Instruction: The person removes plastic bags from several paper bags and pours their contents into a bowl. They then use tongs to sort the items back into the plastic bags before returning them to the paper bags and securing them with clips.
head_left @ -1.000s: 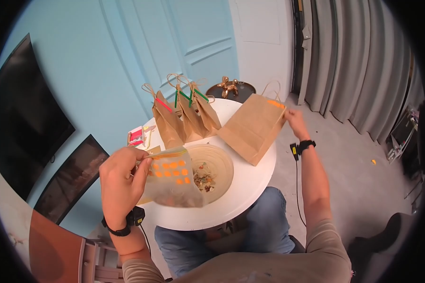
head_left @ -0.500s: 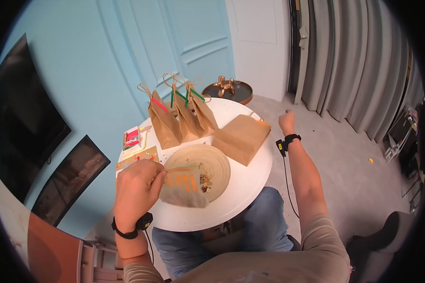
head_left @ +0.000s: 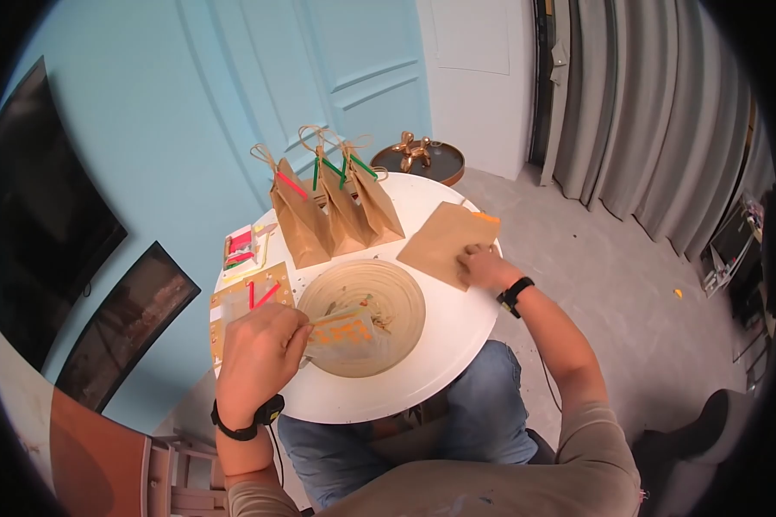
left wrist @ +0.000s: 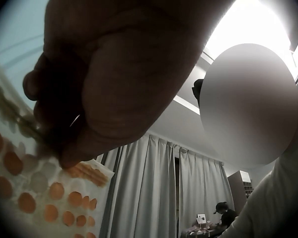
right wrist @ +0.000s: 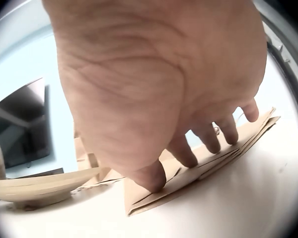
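Observation:
My left hand (head_left: 263, 351) pinches the top edge of a translucent pouch with orange marks (head_left: 341, 334), held over a round, ridged wooden dish (head_left: 409, 297). Small mixed pieces lie in the dish, partly hidden by the pouch. In the left wrist view the thumb and fingers of the left hand (left wrist: 114, 79) close on the pouch (left wrist: 39, 193) near its top strip. My right hand (head_left: 490, 269) rests on a brown paper bag (head_left: 444, 239) lying flat; the right wrist view shows the right hand (right wrist: 164, 89) with spread fingertips touching the folded bag (right wrist: 188, 181).
Several upright brown bags (head_left: 302, 228) with red or green strips stand at the back of the white table (head_left: 388, 401). Cards and pink strips lie at its left edge. Behind, a dark side table (head_left: 444, 165) holds a copper balloon-dog figure (head_left: 414, 152).
My right hand has let go of the paper bag's top edge, which came down flat on the table, and moved back onto it. The left hand has shifted the pouch lower over the dish.

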A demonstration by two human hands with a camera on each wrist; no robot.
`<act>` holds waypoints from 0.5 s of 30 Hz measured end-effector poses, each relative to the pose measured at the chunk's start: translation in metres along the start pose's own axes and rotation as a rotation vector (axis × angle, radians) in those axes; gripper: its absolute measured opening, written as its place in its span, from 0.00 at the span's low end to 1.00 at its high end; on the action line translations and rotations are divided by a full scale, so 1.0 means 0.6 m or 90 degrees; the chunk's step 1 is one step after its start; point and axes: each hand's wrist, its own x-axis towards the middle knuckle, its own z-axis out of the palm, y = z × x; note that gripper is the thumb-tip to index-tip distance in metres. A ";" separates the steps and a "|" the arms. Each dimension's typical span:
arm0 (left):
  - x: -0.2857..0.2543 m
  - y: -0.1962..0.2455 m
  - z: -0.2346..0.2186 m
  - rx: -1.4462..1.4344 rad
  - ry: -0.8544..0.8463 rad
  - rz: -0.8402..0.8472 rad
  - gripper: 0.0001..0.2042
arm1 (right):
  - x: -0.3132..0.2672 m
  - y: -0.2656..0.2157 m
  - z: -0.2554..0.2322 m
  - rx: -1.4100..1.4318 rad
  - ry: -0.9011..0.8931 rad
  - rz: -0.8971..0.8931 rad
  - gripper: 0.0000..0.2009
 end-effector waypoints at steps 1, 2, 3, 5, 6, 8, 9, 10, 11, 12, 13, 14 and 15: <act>-0.003 -0.004 0.003 0.001 -0.004 0.002 0.05 | 0.005 0.019 -0.003 -0.019 0.023 -0.006 0.24; -0.005 -0.007 0.007 0.002 -0.008 0.004 0.05 | 0.011 0.039 -0.002 -0.039 0.047 -0.012 0.24; -0.007 -0.009 0.009 0.003 -0.013 0.003 0.05 | 0.020 0.053 0.003 -0.058 0.071 -0.017 0.24; -0.010 -0.011 0.013 0.005 -0.024 0.001 0.05 | 0.031 0.042 -0.008 -0.090 0.090 0.002 0.22; -0.012 -0.009 0.013 0.008 -0.026 -0.005 0.05 | 0.039 0.031 -0.010 -0.072 0.079 0.007 0.22; -0.014 -0.001 0.011 0.012 -0.033 -0.014 0.05 | 0.026 -0.019 -0.037 -0.083 0.054 -0.010 0.22; -0.014 0.000 0.010 0.013 -0.031 -0.011 0.05 | 0.006 -0.052 -0.050 -0.112 0.041 -0.032 0.22; -0.014 0.002 0.010 0.013 -0.029 -0.008 0.05 | -0.005 -0.069 -0.055 -0.141 0.027 -0.054 0.22; -0.015 0.003 0.009 0.014 -0.028 -0.005 0.05 | 0.000 -0.065 -0.045 -0.136 0.022 -0.049 0.22; -0.015 0.005 0.009 0.015 -0.028 -0.003 0.05 | 0.010 -0.056 -0.028 -0.130 0.017 -0.044 0.23; -0.016 0.008 0.008 0.016 -0.028 0.000 0.05 | 0.021 -0.045 -0.011 -0.124 0.012 -0.039 0.23; -0.017 0.010 0.006 0.017 -0.027 0.004 0.05 | 0.036 -0.024 0.004 -0.108 -0.006 -0.046 0.23; -0.019 0.011 0.005 0.015 -0.032 0.009 0.05 | 0.056 0.005 0.016 -0.093 -0.024 -0.054 0.24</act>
